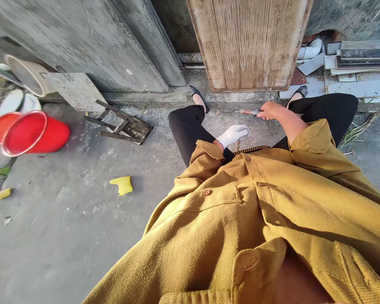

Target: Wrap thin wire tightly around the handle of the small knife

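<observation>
My right hand (pixel 270 110) is bare and closed round a short reddish-brown rod (pixel 249 112) with a silvery band wound about it near my fingers. The rod points left, over the concrete ground. A white glove covers my left hand (pixel 233 134), which rests by my left knee with its fingers curled; what they hold, if anything, is hidden. Just below it shows a thin pale stick (pixel 237 146), apart from the rod. In front of both hands stands a weathered wooden panel (pixel 253 46) of upright boards, its lower edge on the stone step.
Two red buckets (pixel 55 134) lie at the left, near a small dark wooden stool (pixel 126 126) on its side and a leaning board (pixel 77 90). A yellow scrap (pixel 122 185) lies on the ground. Stacked boards (pixel 361 63) and a white pipe (pixel 312 50) are at the right.
</observation>
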Available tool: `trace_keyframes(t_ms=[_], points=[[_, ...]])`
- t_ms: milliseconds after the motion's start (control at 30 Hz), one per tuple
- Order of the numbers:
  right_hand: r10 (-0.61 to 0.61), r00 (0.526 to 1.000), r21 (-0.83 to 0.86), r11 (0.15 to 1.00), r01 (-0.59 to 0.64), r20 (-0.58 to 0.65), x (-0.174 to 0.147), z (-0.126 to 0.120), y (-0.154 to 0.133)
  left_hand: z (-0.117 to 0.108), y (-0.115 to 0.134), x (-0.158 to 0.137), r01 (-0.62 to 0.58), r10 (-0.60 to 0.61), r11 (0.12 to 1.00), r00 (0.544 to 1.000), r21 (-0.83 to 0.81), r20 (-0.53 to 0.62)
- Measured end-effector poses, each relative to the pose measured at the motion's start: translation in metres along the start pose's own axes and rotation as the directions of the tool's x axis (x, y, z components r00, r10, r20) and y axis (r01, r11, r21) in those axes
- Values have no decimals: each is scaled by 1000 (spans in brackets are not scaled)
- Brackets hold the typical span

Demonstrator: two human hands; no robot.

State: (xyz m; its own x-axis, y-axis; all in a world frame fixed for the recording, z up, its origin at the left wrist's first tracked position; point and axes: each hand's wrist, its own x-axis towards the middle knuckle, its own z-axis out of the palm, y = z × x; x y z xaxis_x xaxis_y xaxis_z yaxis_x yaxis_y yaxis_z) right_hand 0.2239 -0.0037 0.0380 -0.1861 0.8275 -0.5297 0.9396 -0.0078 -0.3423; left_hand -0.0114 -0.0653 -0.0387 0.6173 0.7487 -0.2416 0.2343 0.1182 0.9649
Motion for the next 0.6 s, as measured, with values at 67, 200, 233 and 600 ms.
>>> trace_keyframes(t_ms=[67, 200, 233, 600], points=[[-9, 973, -171, 984, 49, 229, -2, 8, -4, -1, 2, -2, 1, 3, 998, 999, 69, -48], [-154, 752, -81, 961, 266, 640, -12, 16, -9, -4, 11, -9, -18, 34, 991, 992, 133, -120], [-223, 711, 1, 955, 298, 667, -15, 13, -8, -6, 13, -10, -17, 31, 993, 991, 113, -130], [-151, 969, 539, 809, 234, -195, -22, -10, -7, 2, 15, -8, 68, -60, 997, 987, 47, -146]])
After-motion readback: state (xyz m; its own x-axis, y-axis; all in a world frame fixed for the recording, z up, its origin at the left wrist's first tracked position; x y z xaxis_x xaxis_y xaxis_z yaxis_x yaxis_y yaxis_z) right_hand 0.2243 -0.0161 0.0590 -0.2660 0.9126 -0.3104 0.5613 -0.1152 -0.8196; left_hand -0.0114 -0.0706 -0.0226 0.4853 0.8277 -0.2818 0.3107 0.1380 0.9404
